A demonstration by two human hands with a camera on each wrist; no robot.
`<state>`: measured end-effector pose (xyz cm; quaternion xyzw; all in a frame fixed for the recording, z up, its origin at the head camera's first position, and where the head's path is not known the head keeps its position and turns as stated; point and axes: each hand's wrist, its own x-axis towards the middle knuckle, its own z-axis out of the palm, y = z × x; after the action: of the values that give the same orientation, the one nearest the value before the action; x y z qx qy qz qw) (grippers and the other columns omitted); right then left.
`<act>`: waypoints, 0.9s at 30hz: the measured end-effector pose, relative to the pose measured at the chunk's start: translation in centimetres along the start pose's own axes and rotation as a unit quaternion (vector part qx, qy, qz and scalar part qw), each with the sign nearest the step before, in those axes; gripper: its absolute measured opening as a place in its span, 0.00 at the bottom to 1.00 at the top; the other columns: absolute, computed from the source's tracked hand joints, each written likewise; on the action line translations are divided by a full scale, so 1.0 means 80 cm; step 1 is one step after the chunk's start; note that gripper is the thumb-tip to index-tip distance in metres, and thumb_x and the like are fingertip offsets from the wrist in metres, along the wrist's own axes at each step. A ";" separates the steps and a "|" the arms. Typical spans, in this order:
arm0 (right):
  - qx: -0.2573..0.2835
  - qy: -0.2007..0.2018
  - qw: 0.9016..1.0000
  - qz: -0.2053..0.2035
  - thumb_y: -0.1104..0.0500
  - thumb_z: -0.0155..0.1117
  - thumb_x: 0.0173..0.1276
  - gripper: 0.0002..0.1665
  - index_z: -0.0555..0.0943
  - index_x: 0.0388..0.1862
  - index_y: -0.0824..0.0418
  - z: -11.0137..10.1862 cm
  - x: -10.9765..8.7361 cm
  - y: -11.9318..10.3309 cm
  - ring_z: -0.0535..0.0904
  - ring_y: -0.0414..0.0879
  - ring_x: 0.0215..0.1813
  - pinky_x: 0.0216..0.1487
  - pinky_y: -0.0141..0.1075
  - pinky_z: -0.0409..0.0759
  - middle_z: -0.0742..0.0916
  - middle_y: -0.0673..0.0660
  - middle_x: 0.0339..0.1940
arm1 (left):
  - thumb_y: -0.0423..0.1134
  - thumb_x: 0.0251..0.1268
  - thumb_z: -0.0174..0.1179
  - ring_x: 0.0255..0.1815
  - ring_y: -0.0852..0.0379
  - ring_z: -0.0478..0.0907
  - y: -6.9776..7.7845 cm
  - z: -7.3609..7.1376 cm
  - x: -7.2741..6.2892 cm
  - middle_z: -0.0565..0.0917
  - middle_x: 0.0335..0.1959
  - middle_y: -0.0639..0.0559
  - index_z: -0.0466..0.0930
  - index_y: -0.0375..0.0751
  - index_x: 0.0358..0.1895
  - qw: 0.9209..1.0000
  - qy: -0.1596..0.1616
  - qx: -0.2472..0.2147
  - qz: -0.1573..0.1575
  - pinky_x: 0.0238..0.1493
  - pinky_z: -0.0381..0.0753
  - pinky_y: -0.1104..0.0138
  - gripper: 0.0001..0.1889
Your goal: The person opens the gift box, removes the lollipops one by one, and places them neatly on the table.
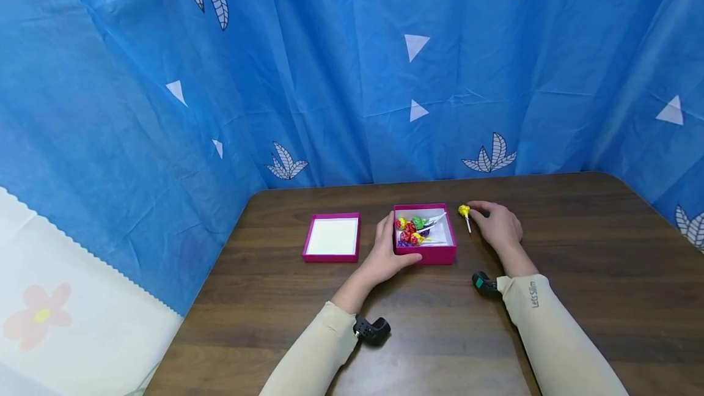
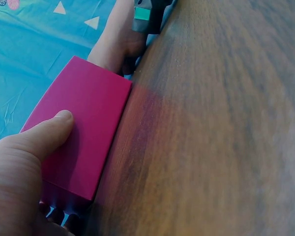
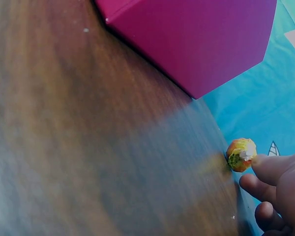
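My left hand (image 1: 385,255) grips the open magenta box (image 1: 440,254), its thumb on the front wall and its fingers along the left side. Several wrapped lollipops (image 1: 416,238) in red, yellow, green and purple lie in the box, white sticks to the right. One yellow lollipop (image 1: 464,210) is outside, right of the box, its stick pointing toward the person. My right hand (image 1: 499,226) is beside it, thumb and forefinger apart at the right side of the candy head. In the right wrist view the fingertips are right at the lollipop (image 3: 242,155).
The box's lid (image 1: 332,237), white inside with a magenta rim, lies upturned left of the box. A dark wooden table (image 1: 440,335) carries everything. Blue curtain (image 1: 357,78) hangs behind its far edge. Black wrist cameras (image 1: 373,330) sit below each hand.
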<state>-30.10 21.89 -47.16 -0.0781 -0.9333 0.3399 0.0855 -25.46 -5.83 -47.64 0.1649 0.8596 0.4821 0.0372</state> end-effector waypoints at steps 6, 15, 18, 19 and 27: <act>0.009 0.005 1.000 0.004 0.45 0.50 0.79 0.25 0.76 0.69 0.52 -0.001 0.000 0.001 0.69 0.68 0.69 0.63 0.64 0.67 0.74 0.67 0.72 | 0.52 0.56 0.72 0.78 0.50 0.53 0.000 0.001 0.001 0.46 0.80 0.52 0.36 0.53 0.82 1.000 -0.002 -0.003 -0.002 0.75 0.66 0.47 0.59; 0.091 0.046 0.995 -0.007 0.47 0.52 0.79 0.24 0.79 0.65 0.55 -0.005 -0.002 -0.006 0.71 0.64 0.68 0.67 0.62 0.65 0.81 0.63 0.66 | 0.51 0.56 0.72 0.79 0.49 0.52 0.003 0.000 0.000 0.46 0.80 0.52 0.36 0.52 0.82 1.000 -0.001 -0.002 -0.004 0.76 0.65 0.47 0.59; 0.104 0.064 0.992 -0.025 0.48 0.54 0.78 0.22 0.80 0.63 0.55 -0.009 -0.003 -0.013 0.75 0.62 0.63 0.63 0.58 0.68 0.84 0.63 0.61 | 0.51 0.56 0.72 0.79 0.49 0.52 0.003 0.000 -0.001 0.46 0.80 0.52 0.36 0.54 0.82 1.000 -0.001 -0.004 -0.007 0.75 0.66 0.48 0.59; 0.106 0.071 0.991 -0.029 0.48 0.55 0.78 0.22 0.81 0.63 0.55 -0.010 -0.003 -0.016 0.76 0.61 0.61 0.61 0.56 0.70 0.85 0.63 0.59 | 0.51 0.56 0.72 0.79 0.49 0.52 0.003 0.000 -0.001 0.46 0.80 0.52 0.36 0.54 0.82 1.000 -0.001 -0.004 -0.009 0.75 0.66 0.48 0.59; 0.128 0.102 0.986 -0.043 0.47 0.58 0.76 0.20 0.82 0.60 0.53 -0.027 -0.003 -0.036 0.76 0.54 0.51 0.47 0.41 0.70 0.86 0.60 0.56 | 0.52 0.56 0.72 0.78 0.49 0.53 0.003 0.001 0.001 0.46 0.80 0.52 0.36 0.53 0.82 1.000 0.000 0.001 -0.011 0.74 0.68 0.47 0.59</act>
<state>-29.69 21.00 -43.70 -0.0602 -0.8708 0.4431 0.2043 -25.50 -5.64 -47.45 0.1550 0.8620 0.4809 0.0421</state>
